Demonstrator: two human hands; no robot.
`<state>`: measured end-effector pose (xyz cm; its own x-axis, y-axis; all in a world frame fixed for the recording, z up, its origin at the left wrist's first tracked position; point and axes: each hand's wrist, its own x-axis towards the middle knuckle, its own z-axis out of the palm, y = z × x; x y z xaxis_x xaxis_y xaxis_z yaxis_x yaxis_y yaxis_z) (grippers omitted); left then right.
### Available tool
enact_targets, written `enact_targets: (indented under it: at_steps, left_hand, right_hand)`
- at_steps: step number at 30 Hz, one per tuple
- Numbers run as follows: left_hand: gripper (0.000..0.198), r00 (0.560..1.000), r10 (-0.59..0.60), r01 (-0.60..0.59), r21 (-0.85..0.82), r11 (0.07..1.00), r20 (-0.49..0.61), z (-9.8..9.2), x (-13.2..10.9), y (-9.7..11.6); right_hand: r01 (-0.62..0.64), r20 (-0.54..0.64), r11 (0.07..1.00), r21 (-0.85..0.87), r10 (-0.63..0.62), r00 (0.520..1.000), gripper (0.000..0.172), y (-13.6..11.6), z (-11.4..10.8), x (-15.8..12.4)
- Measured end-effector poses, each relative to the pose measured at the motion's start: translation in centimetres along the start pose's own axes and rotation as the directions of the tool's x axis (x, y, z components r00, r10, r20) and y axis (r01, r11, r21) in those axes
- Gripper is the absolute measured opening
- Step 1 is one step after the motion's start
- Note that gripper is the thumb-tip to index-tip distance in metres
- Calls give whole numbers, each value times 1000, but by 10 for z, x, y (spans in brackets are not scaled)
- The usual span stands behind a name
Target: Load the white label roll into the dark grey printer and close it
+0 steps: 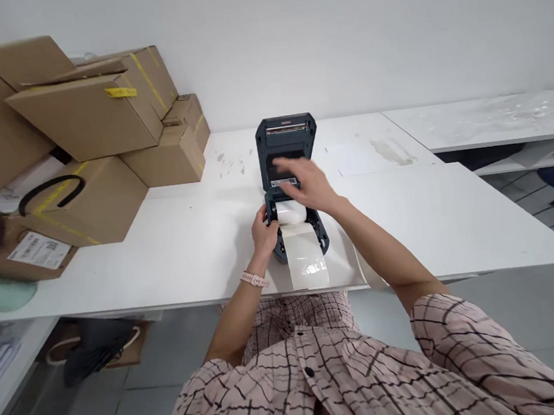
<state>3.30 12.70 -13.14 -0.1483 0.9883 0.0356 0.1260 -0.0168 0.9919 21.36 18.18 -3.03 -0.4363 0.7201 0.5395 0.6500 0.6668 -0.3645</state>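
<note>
Label printer (287, 139) is standing open mid-frame; our left hand (264, 234) is gripping its side, our right hand (308, 183) hovering empty above the roll (291, 214). We're seemingly seating it, next needing the strip (305, 257) straight.

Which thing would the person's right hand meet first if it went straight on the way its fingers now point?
Most likely the raised dark lid, which shows behind the fingers of the right hand; this single view leaves the gap between them unclear.
</note>
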Motion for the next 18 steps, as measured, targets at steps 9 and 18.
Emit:
enact_targets:
  at_steps: [9, 18]
  left_hand:
    - [81, 1000, -19, 19, -29, 999, 2, 3, 7, -13]
    - [76, 1000, 4, -4, -37, 999, -4, 2, 2, -10]
  right_hand:
    - [-132, 566, 983, -126, 180, 805, 110, 21, 50, -6]
    - [-116, 499, 896, 429, -129, 857, 106, 29, -57, -18]
